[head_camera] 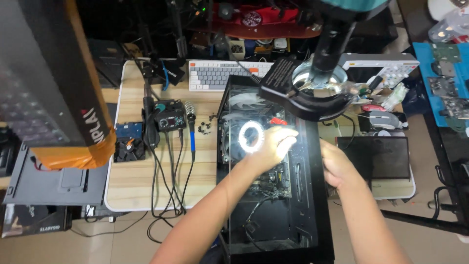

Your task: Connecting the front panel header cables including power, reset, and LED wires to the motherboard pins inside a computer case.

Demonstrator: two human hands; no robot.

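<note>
An open black computer case [312, 215] lies on its side on the wooden table [132, 181]. Inside I see a motherboard [273, 181], a cooler fan [234, 137] and a bright ring of light reflected near it. My left hand [273, 146] reaches into the case above the motherboard, brightly lit, fingers curled; whether it holds anything is unclear. My right hand [337, 166] rests on the case's right edge, fingers bent over the rim. A black ring-lamp magnifier [312, 93] hangs over the case's far end.
A soldering station [170, 119] with iron and cables sits left of the case, by a hard drive [129, 130] and small fan [129, 149]. A white keyboard [220, 73] lies at the back. A dark tablet [378, 156] and mouse [383, 119] lie right. A box looms upper left.
</note>
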